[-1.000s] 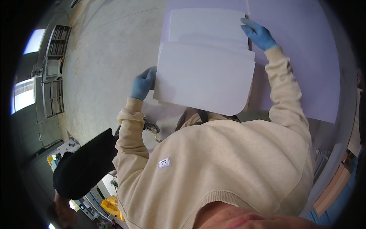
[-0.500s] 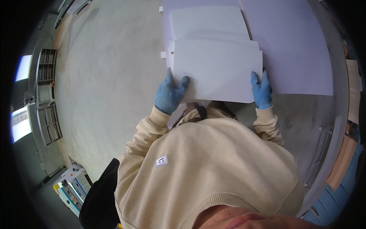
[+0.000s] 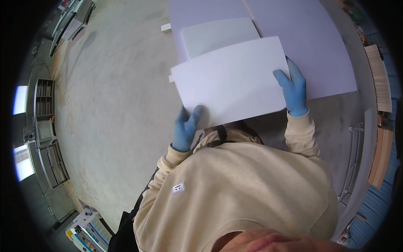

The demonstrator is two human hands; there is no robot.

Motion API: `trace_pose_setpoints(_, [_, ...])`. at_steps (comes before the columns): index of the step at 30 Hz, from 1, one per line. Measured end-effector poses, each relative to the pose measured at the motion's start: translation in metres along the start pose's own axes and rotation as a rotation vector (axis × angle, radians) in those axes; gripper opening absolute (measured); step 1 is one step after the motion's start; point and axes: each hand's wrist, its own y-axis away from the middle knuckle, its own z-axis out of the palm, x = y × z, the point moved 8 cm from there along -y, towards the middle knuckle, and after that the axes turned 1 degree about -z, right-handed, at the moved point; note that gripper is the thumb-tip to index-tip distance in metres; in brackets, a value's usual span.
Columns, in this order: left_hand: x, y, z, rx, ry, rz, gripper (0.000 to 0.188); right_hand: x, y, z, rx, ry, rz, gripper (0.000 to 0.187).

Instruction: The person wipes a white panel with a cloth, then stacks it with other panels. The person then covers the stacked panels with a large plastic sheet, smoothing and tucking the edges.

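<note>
A white rectangular panel (image 3: pixel 233 82) is held up in front of my body, tilted so its right end sits farther away. My left hand (image 3: pixel 185 128), in a blue glove, grips its near left corner with the thumb on top. On the right edge, my right hand (image 3: pixel 292 90), also gloved in blue, has its thumb on the top face and its fingers along the side. Beyond it, a second white panel (image 3: pixel 220 33) lies on a large lavender-coloured sheet (image 3: pixel 310 50), partly covered by the held one.
White blocks (image 3: pixel 166 27) stick out at the sheet's left edge. The grey concrete floor (image 3: pixel 117 96) spreads to the left. A shelf rack (image 3: pixel 45 101) and a white machine (image 3: pixel 88 229) stand at far left. Wooden boards (image 3: pixel 380 155) and a metal rail (image 3: pixel 354 164) are at right.
The white panel has lifted off the one beneath, come nearer and turned, its left end swinging toward me. Both hands moved with it, keeping their hold.
</note>
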Motion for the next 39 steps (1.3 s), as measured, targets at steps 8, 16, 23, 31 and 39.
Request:
trace_pose_setpoints(8, [0.138,-0.057,-0.064,0.154,0.057,0.459,0.036,0.022,-0.139,0.052,-0.11,-0.024,-0.005,0.043])
trace_pose_setpoints(16, [0.106,-0.355,-0.062,0.118,-0.049,0.237,0.039,0.089,-0.361,0.116,-0.001,0.685,-0.224,0.072])
trace_pose_setpoints(23, [0.043,-0.504,-0.076,0.21,-0.401,0.108,0.058,0.177,-0.454,0.144,-0.15,0.885,0.086,0.091])
trace_pose_setpoints(31, [0.088,-0.511,-0.06,0.304,-1.06,0.047,0.06,0.19,-0.451,0.171,-0.014,1.154,-0.218,0.062])
trace_pose_setpoints(39, [0.109,-0.482,-0.047,0.358,-1.28,0.028,0.057,0.188,-0.425,0.168,-0.129,1.258,-0.349,0.047])
